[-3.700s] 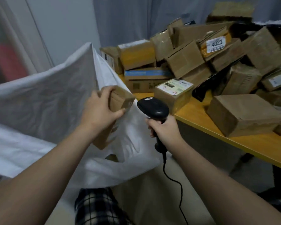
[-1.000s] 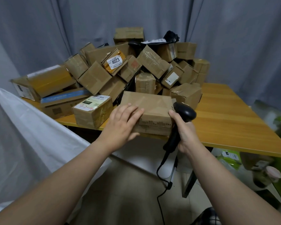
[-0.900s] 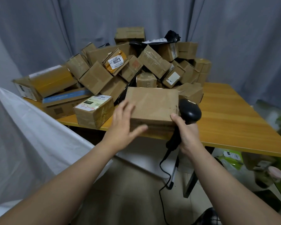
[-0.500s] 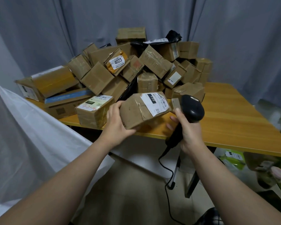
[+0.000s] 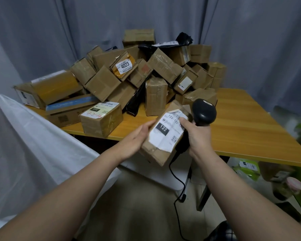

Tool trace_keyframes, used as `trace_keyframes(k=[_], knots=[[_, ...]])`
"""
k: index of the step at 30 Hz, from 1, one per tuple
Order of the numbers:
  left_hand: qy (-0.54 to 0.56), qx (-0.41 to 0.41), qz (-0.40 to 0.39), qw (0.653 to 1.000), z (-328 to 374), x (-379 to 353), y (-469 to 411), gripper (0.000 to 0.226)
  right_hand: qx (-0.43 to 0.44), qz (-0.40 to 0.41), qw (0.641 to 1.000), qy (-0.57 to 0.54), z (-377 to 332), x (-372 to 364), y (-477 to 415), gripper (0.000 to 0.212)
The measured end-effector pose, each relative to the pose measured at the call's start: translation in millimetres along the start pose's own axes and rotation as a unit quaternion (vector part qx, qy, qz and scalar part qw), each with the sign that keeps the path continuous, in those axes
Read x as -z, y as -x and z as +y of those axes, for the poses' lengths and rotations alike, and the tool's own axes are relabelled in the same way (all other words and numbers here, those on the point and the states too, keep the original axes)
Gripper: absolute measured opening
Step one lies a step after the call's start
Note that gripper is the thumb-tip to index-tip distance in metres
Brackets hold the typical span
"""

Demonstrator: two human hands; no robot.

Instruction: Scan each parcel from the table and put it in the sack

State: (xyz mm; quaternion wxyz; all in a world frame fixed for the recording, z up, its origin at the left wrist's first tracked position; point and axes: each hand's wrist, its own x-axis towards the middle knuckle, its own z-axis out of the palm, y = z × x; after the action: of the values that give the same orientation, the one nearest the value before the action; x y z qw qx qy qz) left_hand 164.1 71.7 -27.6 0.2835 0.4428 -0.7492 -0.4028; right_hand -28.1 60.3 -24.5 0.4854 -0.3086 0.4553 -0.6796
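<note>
A brown cardboard parcel [image 5: 157, 150] with a white label marked 122 is held in the air in front of the table's near edge. My left hand [image 5: 136, 137] supports its left side with the fingers spread along it. My right hand [image 5: 197, 136] grips the black barcode scanner [image 5: 204, 112] by its handle, and its fingers also press on the parcel's right edge and label. The scanner head sits just above and right of the label. The white sack [image 5: 33, 150] stands open at the left.
A heap of many cardboard parcels [image 5: 146, 73] covers the back and left of the wooden table [image 5: 250, 133]. A labelled box [image 5: 101, 119] sits at the near edge. The scanner's cable [image 5: 178, 197] hangs to the floor. Green packets and clutter [image 5: 268, 174] lie under the table's right side.
I lifted the parcel off the table, turned it label-up and drew it toward me and lower. Earlier my left hand held another parcel at the sack mouth.
</note>
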Motion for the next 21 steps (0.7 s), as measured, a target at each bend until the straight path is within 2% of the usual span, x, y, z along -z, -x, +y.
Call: trace_keyframes(k=[2, 3, 6, 8, 10, 12, 14, 17, 21], knots=[[0.052, 0.018, 0.024, 0.998, 13.8, -6.4, -8.6, 0.057, 0.039, -0.029, 0.997, 0.053, 2.6, -6.7, 0.9, 0.027], [0.067, 0.011, 0.047, 0.997, 16.9, -8.3, -14.5, 0.052, 0.061, -0.048, 0.994, 0.072, 3.9, -10.8, 2.8, 0.029], [0.017, -0.011, 0.116, 0.993, 18.8, -0.7, -29.6, 0.069, 0.103, -0.088, 0.987, 0.085, 8.7, -19.2, 4.9, 0.038], [0.025, 0.011, 0.105, 0.994, 15.1, 10.6, -32.0, 0.08, 0.118, -0.108, 0.983, 0.095, 9.8, -19.9, 3.7, 0.04], [0.064, 0.042, 0.082, 0.994, 9.6, 19.3, -30.3, 0.066, 0.121, -0.121, 0.98, 0.106, 9.9, -18.4, 1.6, 0.039], [0.072, 0.067, 0.075, 0.992, 3.4, 23.5, -27.5, 0.041, 0.122, -0.12, 0.977, 0.128, 12.3, -17.8, 0.7, 0.039], [0.082, 0.078, 0.083, 0.99, -4.6, 22.7, -25.4, 0.031, 0.125, -0.1, 0.973, 0.169, 18.5, -17.7, 1.4, 0.041], [0.105, 0.094, 0.108, 0.984, -14.8, 14.8, -24.2, 0.035, 0.097, -0.056, 0.973, 0.202, 23.5, -18.3, 4.9, 0.039], [0.153, 0.097, 0.117, 0.977, -7.5, -6.6, -28.4, 0.054, 0.079, -0.064, 0.977, 0.188, 14.7, -21.3, 5.6, 0.031]])
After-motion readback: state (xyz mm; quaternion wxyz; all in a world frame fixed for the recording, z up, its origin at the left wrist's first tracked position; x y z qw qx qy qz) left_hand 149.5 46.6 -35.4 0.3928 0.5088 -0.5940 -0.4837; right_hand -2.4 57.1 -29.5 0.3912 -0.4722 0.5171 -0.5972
